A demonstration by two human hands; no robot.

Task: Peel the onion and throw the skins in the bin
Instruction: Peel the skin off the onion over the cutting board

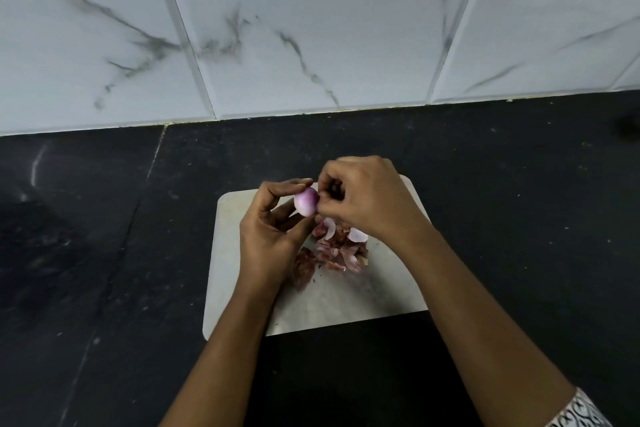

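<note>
While the left hand [270,239] holds the onion [306,202] up over the board [242,288], the right hand [367,201] picks at it. The left hand sits at 7 o'clock from the onion, with its fingers curled over the top and its thumb under the bottom, so the onion is gripped between them. The right hand sits at 3 o'clock from the onion. Its fingers are curled in, and its fingertips pinch the onion's right side. I cannot tell if a bit of skin is caught between them. The onion looks smooth, white and purple, so I think most of the dry skin is off. Its long way seems to run from about 12 to 6. The right hand would likely pull away toward 3 o'clock to strip a piece. The skins [337,251] lie in a heap on the board at 5 o'clock from the onion, under the right wrist. That hand is nearer to them, so it is the handy one to scoop them up. No bin shows, so I cannot say which way the skins must go. The board lies on a dark counter [104,253].
</note>
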